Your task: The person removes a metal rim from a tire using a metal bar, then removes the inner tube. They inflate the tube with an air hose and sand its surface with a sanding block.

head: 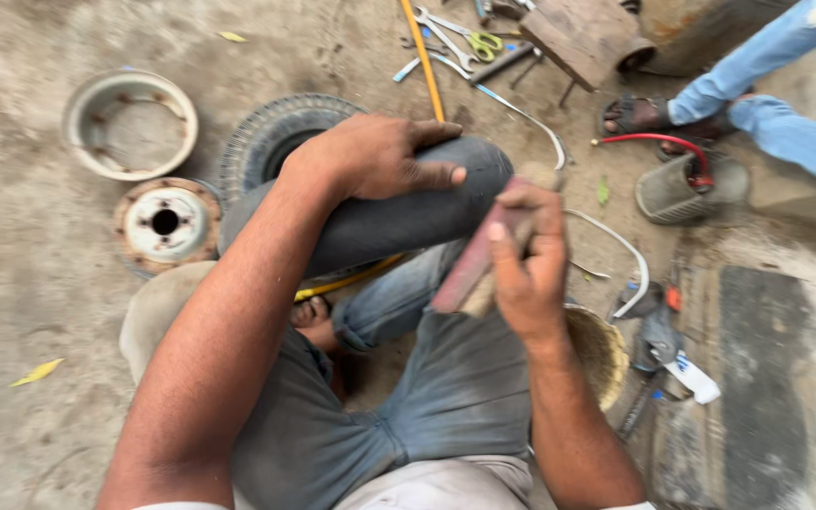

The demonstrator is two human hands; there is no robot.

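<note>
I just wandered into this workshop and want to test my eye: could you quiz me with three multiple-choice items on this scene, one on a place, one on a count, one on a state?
1. Where does the left hand rest?
A. on the dark rubber tube across the knee
B. on the scissors
C. on the woven basket

2. How many metal wheel rims lie on the ground at the left?
A. one
B. two
C. four

3. What is the right hand doing?
A. lying open and empty
B. gripping a reddish flat block
C. holding a hammer

Answers:
1 A, the palm lies flat on the tube.
2 B, a grey rim and a rusty white rim lie side by side.
3 B, its fingers close around the block.
</note>
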